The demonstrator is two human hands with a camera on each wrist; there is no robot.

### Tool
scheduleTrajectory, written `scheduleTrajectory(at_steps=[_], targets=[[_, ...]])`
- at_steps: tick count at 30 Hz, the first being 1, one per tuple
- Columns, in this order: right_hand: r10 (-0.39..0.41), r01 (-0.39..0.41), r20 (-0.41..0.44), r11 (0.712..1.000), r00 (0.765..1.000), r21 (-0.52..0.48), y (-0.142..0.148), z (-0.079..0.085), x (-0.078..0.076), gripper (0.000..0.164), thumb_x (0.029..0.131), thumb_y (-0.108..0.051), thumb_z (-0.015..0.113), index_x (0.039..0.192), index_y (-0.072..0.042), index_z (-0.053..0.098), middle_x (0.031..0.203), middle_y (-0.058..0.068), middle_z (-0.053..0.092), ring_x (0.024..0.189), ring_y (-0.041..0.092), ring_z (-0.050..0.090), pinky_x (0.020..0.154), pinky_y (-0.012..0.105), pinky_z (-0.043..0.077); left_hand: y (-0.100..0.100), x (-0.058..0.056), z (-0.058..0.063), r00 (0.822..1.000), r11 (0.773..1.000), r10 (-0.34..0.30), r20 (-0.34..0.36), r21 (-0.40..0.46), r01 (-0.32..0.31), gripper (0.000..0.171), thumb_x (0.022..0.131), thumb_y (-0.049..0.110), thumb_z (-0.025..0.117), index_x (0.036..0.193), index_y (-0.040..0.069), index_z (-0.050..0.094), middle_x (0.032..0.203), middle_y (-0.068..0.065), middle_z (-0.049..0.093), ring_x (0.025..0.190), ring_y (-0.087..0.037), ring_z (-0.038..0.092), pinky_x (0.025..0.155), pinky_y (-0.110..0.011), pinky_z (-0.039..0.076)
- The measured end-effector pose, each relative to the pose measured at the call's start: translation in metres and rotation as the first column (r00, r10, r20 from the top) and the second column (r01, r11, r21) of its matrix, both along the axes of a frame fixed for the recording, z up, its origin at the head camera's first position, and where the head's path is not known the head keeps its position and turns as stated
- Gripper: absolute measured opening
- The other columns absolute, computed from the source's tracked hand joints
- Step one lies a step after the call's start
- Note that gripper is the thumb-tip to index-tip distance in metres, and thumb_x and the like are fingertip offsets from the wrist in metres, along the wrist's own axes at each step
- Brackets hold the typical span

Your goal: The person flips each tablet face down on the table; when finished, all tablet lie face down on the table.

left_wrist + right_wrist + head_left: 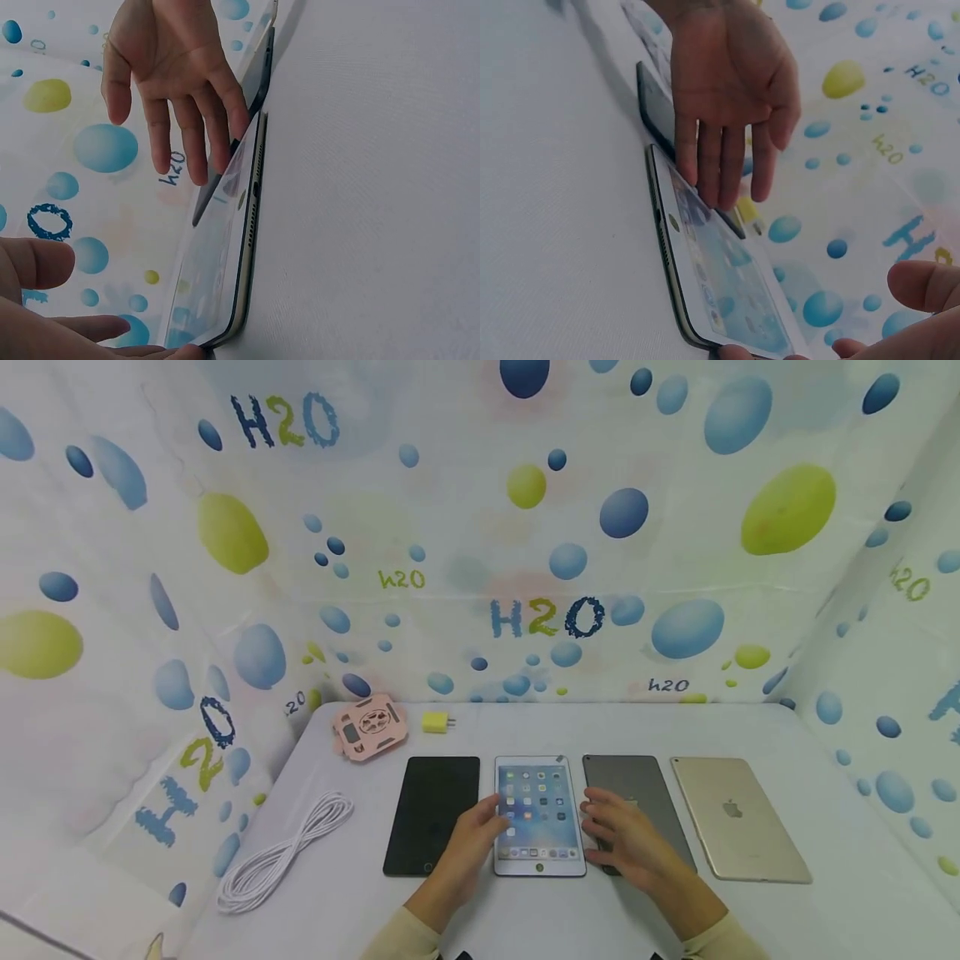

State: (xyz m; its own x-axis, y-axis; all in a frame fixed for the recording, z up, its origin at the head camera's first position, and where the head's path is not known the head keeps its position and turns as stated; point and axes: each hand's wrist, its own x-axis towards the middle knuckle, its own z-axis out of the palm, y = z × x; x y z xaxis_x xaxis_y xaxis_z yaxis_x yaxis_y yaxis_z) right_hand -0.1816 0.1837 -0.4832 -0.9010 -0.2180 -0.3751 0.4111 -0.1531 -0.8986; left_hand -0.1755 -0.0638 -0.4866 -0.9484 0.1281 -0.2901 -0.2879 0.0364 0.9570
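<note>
Black tablet [422, 814] just left of left hand [468, 843], fingers loosely spread. White tablet [540, 818] flat between hands. Right hand [636, 839] also spread, partly over grey tablet [639, 774]. I'd pinch white tablet's side edges evenly, keep it level.

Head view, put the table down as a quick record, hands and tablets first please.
White tablet: lit screen up, between the hands
Left hand: at its left edge, fingers extended
Right hand: over the gray tablet's left edge
Black tablet: dark screen, left of white tablet
Gold tablet: back up, farthest right
White cable: coiled, left side
Yellow plug: beside the pink object
</note>
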Motion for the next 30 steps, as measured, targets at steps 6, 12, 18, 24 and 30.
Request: scheduleTrajectory(at_steps=[6, 12, 18, 24, 30], targets=[[-0.026, 0.026, 0.021, 1.0, 0.999, 0.003, 0.001, -0.002, -0.002, 0.065, 0.102, -0.02, 0.052, 0.159, -0.006, 0.025, 0.159, 0.024, 0.028, 0.148, 0.049, 0.024, 0.104, 0.063, 0.042, -0.002, -0.001, -0.001, 0.999, 0.999, -0.03, 0.019, 0.024, 0.029, 0.061, 0.1, 0.017, 0.053, 0.155, -0.002, 0.036, 0.163, -0.027, 0.026, 0.152, -0.047, 0.02, 0.119, -0.061, 0.024], [-0.025, 0.026, 0.038, 0.999, 0.999, -0.041, 0.001, 0.0, -0.004, 0.066, 0.103, -0.023, 0.05, 0.16, -0.006, 0.022, 0.157, 0.027, 0.03, 0.133, 0.039, 0.044, 0.094, 0.042, 0.048, -0.005, -0.001, -0.001, 0.999, 0.999, -0.034, 0.02, 0.036, 0.033, 0.06, 0.101, 0.017, 0.053, 0.155, -0.001, 0.035, 0.164, -0.027, 0.025, 0.152, -0.047, 0.018, 0.119, -0.061, 0.023], [0.006, 0.009, 0.073, 0.981, 0.997, -0.194, -0.007, 0.002, -0.007, 0.063, 0.107, -0.029, 0.047, 0.156, 0.0, 0.02, 0.152, 0.026, 0.036, 0.121, 0.026, 0.057, 0.093, 0.037, 0.049, -0.007, -0.001, -0.002, 0.999, 0.998, -0.038, 0.009, 0.051, 0.038, 0.061, 0.1, 0.017, 0.053, 0.154, -0.004, 0.036, 0.163, -0.029, 0.025, 0.152, -0.047, 0.019, 0.119, -0.062, 0.023], [-0.017, 0.044, 0.115, 0.969, 0.993, -0.244, -0.02, 0.002, -0.01, 0.053, 0.107, -0.033, 0.048, 0.15, -0.005, 0.033, 0.128, 0.01, 0.055, 0.111, 0.021, 0.057, 0.089, 0.037, 0.052, -0.006, -0.001, -0.004, 0.999, 0.996, -0.046, -0.003, 0.071, 0.046, 0.062, 0.1, 0.018, 0.054, 0.155, -0.003, 0.035, 0.163, -0.026, 0.027, 0.152, -0.045, 0.02, 0.12, -0.062, 0.021], [-0.016, 0.05, 0.115, 0.954, 0.993, -0.295, -0.027, 0.002, -0.01, 0.035, 0.107, -0.031, 0.05, 0.134, -0.01, 0.052, 0.12, 0.005, 0.059, 0.108, 0.022, 0.06, 0.089, 0.041, 0.052, -0.007, -0.001, -0.005, 0.998, 0.996, -0.055, -0.006, 0.074, 0.056, 0.062, 0.101, 0.018, 0.054, 0.156, 0.001, 0.035, 0.163, -0.024, 0.031, 0.152, -0.044, 0.024, 0.12, -0.062, 0.021]])
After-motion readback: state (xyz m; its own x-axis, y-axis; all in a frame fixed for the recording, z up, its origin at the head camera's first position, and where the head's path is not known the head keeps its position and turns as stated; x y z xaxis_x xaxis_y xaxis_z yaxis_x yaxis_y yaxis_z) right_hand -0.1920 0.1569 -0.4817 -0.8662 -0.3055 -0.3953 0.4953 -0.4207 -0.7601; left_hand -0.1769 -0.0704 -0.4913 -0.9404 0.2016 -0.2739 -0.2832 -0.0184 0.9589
